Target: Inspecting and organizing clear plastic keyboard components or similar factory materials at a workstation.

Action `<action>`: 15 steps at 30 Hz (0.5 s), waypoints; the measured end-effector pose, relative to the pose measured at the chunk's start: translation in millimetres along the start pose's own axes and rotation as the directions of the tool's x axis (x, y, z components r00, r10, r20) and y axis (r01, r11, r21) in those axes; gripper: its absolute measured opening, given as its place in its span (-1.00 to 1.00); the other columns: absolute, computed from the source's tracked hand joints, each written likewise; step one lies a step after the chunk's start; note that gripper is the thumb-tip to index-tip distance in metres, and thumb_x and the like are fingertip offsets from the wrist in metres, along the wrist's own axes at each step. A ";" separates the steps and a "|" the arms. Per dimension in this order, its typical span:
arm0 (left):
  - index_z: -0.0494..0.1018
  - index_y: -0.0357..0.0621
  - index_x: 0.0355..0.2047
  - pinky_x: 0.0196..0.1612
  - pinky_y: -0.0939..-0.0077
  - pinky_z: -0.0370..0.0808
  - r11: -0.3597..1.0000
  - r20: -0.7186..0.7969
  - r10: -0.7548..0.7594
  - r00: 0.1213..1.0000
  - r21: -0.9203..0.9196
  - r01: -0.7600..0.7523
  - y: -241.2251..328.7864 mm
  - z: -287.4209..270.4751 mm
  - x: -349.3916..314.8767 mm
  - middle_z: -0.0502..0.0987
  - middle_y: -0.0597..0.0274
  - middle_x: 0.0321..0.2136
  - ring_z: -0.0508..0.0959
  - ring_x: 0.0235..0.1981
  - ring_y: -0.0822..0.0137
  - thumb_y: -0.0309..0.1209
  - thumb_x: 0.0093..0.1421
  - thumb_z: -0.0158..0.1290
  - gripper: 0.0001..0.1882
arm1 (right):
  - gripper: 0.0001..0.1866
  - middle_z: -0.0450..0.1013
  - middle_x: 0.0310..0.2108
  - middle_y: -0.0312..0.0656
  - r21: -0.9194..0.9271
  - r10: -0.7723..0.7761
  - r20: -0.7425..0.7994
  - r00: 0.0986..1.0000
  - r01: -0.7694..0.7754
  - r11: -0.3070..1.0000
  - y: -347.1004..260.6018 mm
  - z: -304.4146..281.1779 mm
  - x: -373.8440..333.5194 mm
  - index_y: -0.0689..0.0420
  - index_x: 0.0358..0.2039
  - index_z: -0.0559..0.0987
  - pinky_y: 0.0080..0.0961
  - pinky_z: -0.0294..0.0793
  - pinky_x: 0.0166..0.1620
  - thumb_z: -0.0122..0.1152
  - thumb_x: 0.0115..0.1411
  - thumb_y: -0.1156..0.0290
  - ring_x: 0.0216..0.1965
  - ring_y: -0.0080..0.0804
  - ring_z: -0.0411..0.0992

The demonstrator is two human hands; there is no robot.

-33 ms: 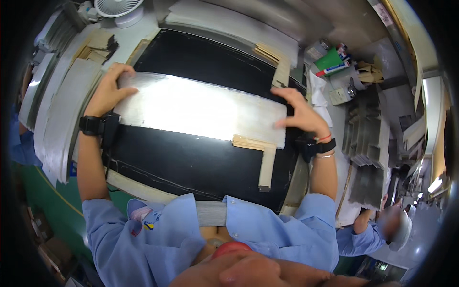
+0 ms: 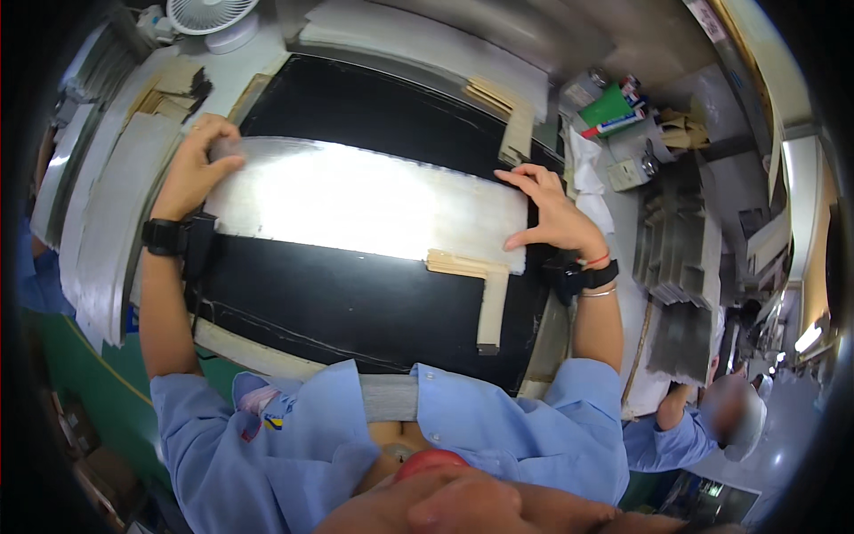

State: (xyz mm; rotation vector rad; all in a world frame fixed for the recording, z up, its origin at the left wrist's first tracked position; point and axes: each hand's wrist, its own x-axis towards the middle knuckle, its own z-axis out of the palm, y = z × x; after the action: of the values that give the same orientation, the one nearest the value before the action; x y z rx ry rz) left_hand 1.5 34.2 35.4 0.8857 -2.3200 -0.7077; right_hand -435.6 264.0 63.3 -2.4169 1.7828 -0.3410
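A long, shiny metal sheet [image 2: 329, 196] lies slightly slanted across a black work surface [image 2: 338, 303]. At its left end is my left hand [image 2: 200, 165], thumb reaching over the sheet and fingers bent at the far corner. My right hand [image 2: 551, 214] spreads its fingers around the right end: the index finger is by the far edge, the thumb over the sheet's face. Neither hand visibly clasps the sheet. Against the near edge sits a pale L-shaped piece [image 2: 492, 303], and a second L-shaped piece [image 2: 516, 133] lies beyond the right hand.
Stacked pale sheets [image 2: 116, 222] stand on the left, with a white fan [image 2: 213, 18] behind. Markers in a green holder [image 2: 609, 107] and folded metal parts [image 2: 672, 240] are on the right. A co-worker [image 2: 680, 436] is at lower right.
My left thumb has drawn slightly outward and my right thumb has come slightly nearer me. The sheet keeps its place against the L-shaped piece; the whole view has shifted a little.
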 end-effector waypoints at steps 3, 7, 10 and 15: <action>0.40 -0.22 -0.38 -0.22 0.71 0.26 0.957 0.041 -0.211 0.977 -0.197 0.215 -10.1 1.6 9.6 0.38 0.42 -0.44 0.35 -0.34 0.54 -0.51 0.06 0.11 -0.87 | -0.56 0.42 -0.30 -0.25 0.512 0.319 -0.014 0.948 -0.267 0.816 12.0 13.3 -9.4 0.16 -0.20 0.49 -0.57 0.36 -0.13 0.41 -0.15 0.41 -0.27 -0.52 0.37; 0.48 -0.26 -0.29 -0.26 0.72 0.30 0.942 -0.107 -0.268 0.957 -0.238 0.237 -24.1 0.0 7.7 0.47 0.41 -0.42 0.38 -0.37 0.58 -0.36 0.22 0.01 -0.80 | -0.77 0.47 -0.47 -0.38 0.651 0.506 -0.006 0.863 -0.381 0.657 10.0 15.7 -4.9 0.19 -0.29 0.52 -0.75 0.32 -0.34 0.31 0.01 0.47 -0.43 -0.71 0.35; 0.49 -0.27 -0.19 -0.18 0.72 0.31 0.929 -0.168 -0.324 0.931 -0.240 0.280 -24.3 6.2 11.8 0.50 0.35 -0.32 0.41 -0.30 0.56 -0.30 0.26 -0.03 -0.72 | -0.83 0.48 -0.43 -0.38 0.797 0.511 -0.164 0.844 -0.192 0.572 14.7 27.0 -6.2 0.20 -0.31 0.52 -0.77 0.32 -0.32 0.24 0.11 0.42 -0.43 -0.73 0.34; 0.46 -0.30 -0.07 -0.05 0.70 0.31 0.873 -0.191 -0.384 0.903 -0.394 0.288 -29.8 10.9 10.6 0.51 0.27 -0.17 0.44 -0.16 0.52 -0.27 0.27 -0.04 -0.64 | -0.81 0.48 -0.38 -0.32 0.903 0.550 -0.069 0.832 -0.182 0.388 14.6 19.3 -14.5 0.23 -0.24 0.50 -0.75 0.40 -0.32 0.19 0.15 0.43 -0.44 -0.67 0.39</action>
State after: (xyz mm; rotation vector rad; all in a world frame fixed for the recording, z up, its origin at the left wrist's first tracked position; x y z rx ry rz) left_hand 0.4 10.5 12.0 1.1476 -1.7404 -1.0499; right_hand -448.5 272.7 39.8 -1.1955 1.5712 -1.3377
